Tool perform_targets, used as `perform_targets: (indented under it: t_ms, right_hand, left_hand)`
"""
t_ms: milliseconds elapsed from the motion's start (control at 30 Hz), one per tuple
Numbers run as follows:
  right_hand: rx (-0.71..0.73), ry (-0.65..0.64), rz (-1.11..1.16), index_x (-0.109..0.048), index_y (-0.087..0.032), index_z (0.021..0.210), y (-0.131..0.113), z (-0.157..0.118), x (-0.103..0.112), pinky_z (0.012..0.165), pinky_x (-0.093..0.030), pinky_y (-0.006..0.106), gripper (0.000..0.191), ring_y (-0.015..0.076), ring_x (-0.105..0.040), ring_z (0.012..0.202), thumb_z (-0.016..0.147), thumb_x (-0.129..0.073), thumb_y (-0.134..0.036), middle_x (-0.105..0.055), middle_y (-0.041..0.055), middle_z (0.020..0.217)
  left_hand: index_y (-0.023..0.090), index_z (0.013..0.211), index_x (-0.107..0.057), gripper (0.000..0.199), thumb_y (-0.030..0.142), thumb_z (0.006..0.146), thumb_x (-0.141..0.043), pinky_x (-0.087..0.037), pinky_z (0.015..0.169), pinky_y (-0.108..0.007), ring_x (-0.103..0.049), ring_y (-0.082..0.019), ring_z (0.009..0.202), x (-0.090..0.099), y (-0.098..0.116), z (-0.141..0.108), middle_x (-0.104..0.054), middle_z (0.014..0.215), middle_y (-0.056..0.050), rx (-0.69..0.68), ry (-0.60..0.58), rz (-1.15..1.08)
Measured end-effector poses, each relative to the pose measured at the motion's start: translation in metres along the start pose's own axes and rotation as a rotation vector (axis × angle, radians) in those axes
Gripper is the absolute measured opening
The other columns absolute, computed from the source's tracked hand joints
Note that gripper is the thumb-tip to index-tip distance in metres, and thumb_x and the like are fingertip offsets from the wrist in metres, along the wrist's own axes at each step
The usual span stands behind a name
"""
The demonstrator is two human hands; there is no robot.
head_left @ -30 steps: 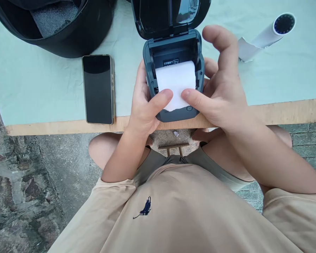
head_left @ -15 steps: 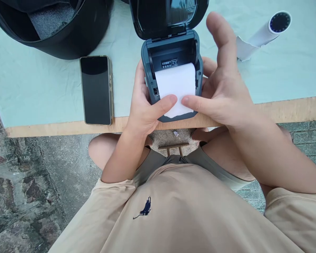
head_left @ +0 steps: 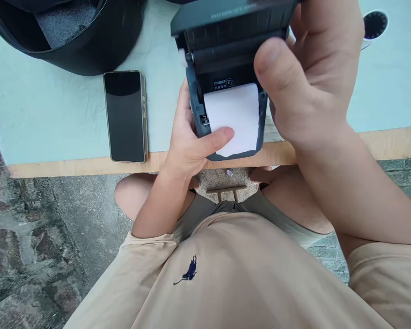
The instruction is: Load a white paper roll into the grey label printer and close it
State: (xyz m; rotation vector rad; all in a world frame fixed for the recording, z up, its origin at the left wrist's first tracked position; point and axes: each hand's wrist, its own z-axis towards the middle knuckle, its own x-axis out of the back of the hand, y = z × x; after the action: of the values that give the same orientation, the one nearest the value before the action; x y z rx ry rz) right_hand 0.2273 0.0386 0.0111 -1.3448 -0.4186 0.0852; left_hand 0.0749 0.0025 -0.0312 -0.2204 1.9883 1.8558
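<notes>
A dark label printer (head_left: 199,123) is held over the table's front edge, its lid (head_left: 233,23) tilted partway over the roll compartment. White paper (head_left: 233,114) lies across the opening and reaches the printer's front edge. My left hand (head_left: 195,141) grips the printer from its left side, with the thumb pressing on the paper. My right hand (head_left: 311,77) holds the lid at its right side, the thumb near the lid's inner edge and the other fingers partly hidden behind it.
A black phone (head_left: 125,116) lies left of the printer on the cloth-covered table (head_left: 71,109). Behind it stands an open black zippered case (head_left: 102,45) with grey foam. A white roll with a black end (head_left: 375,25) is at the back right, partly hidden by my right hand.
My right hand has left the paper and moved up to the lid, which has swung forward and down from its wide-open position. My left hand keeps its grip on the printer.
</notes>
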Motion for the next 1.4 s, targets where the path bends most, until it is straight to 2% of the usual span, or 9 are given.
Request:
perform_targets:
  t_ms: [100,167,300,433,633,867,1167,1267,1400]
  right_hand:
    - [0.259,0.078,-0.058,-0.049,-0.026,0.112,0.007,-0.007,0.005,0.102,-0.046,0.025,0.030,0.0117,-0.052,0.118,0.084,-0.051,-0.034,-0.052,-0.0053,0.120]
    - [0.280,0.065,-0.143,-0.051,-0.021,0.114,0.012,-0.011,0.007,0.107,-0.043,0.029,0.035,0.0141,-0.047,0.122,0.082,-0.053,-0.036,-0.050,0.0003,0.122]
    - [0.243,0.017,-0.093,-0.055,-0.014,0.109,0.014,-0.017,0.008,0.106,-0.045,0.032,0.040,0.0192,-0.040,0.129,0.080,-0.055,-0.042,-0.043,0.0075,0.132]
    - [0.085,0.047,0.048,-0.048,-0.023,0.122,0.006,-0.020,0.005,0.106,-0.045,0.025,0.039,0.0126,-0.040,0.130,0.085,-0.053,-0.033,-0.042,-0.0019,0.133]
    - [-0.188,-0.084,0.304,-0.033,-0.032,0.129,0.007,-0.021,0.003,0.076,-0.056,0.024,0.060,0.0138,-0.055,0.112,0.077,-0.064,-0.036,-0.046,-0.0013,0.133]
    - [-0.084,-0.094,0.292,-0.031,-0.027,0.129,0.010,-0.024,0.002,0.068,-0.054,0.020,0.065,0.0114,-0.054,0.107,0.076,-0.065,-0.038,-0.042,0.0009,0.137]
    - [-0.126,-0.094,0.227,-0.030,-0.035,0.130,0.011,-0.027,0.001,0.069,-0.056,0.021,0.062,0.0136,-0.055,0.113,0.078,-0.061,-0.039,-0.044,-0.0045,0.134]
    - [-0.089,-0.051,0.191,-0.031,-0.033,0.132,0.013,-0.026,0.002,0.079,-0.057,0.024,0.060,0.0142,-0.053,0.115,0.080,-0.059,-0.041,-0.047,-0.0026,0.132]
    - [0.087,0.071,0.034,-0.041,-0.033,0.128,0.012,-0.025,0.006,0.114,-0.040,0.026,0.045,0.0133,-0.034,0.137,0.085,-0.053,-0.038,-0.033,-0.0071,0.144]
  left_hand:
    - [0.030,0.118,-0.045,0.061,0.036,0.066,-0.076,-0.057,0.086,-0.038,-0.067,-0.023,0.099,0.002,-0.002,0.000,-0.062,0.104,-0.001,0.005,0.000,0.019]
    - [0.028,0.122,-0.042,0.069,0.043,0.064,-0.077,-0.056,0.088,-0.042,-0.066,-0.027,0.101,0.004,-0.006,0.001,-0.063,0.103,-0.003,0.009,0.003,0.037]
    - [0.028,0.130,-0.037,0.081,0.051,0.062,-0.075,-0.052,0.093,-0.047,-0.062,-0.031,0.110,0.006,-0.012,0.003,-0.061,0.107,-0.005,-0.006,0.011,0.065]
    - [0.030,0.132,-0.036,0.084,0.045,0.060,-0.077,-0.051,0.094,-0.047,-0.062,-0.030,0.111,0.005,-0.009,0.001,-0.060,0.108,-0.004,-0.009,0.020,0.087]
    - [0.032,0.125,-0.041,0.080,0.049,0.055,-0.077,-0.048,0.098,-0.044,-0.057,-0.030,0.117,0.005,-0.009,0.003,-0.057,0.114,-0.003,-0.028,0.016,0.086]
    - [0.036,0.105,-0.053,0.032,0.046,0.077,-0.062,-0.054,0.079,-0.038,-0.062,-0.025,0.106,0.001,-0.003,0.001,-0.063,0.102,-0.001,-0.032,-0.084,-0.043]
    - [0.033,0.105,-0.057,0.038,0.058,0.076,-0.055,-0.047,0.103,-0.047,-0.033,-0.034,0.140,0.000,-0.008,0.003,-0.067,0.112,-0.001,-0.001,-0.070,-0.143]
    - [0.030,0.101,-0.061,0.042,0.055,0.089,-0.030,-0.037,0.115,-0.046,-0.030,-0.027,0.142,-0.003,-0.006,0.004,-0.063,0.122,0.001,0.104,-0.035,-0.205]
    - [0.026,0.107,-0.060,0.042,0.050,0.091,-0.030,-0.033,0.117,-0.049,-0.039,-0.028,0.137,-0.002,-0.004,0.005,-0.065,0.117,-0.001,0.042,-0.002,-0.204]
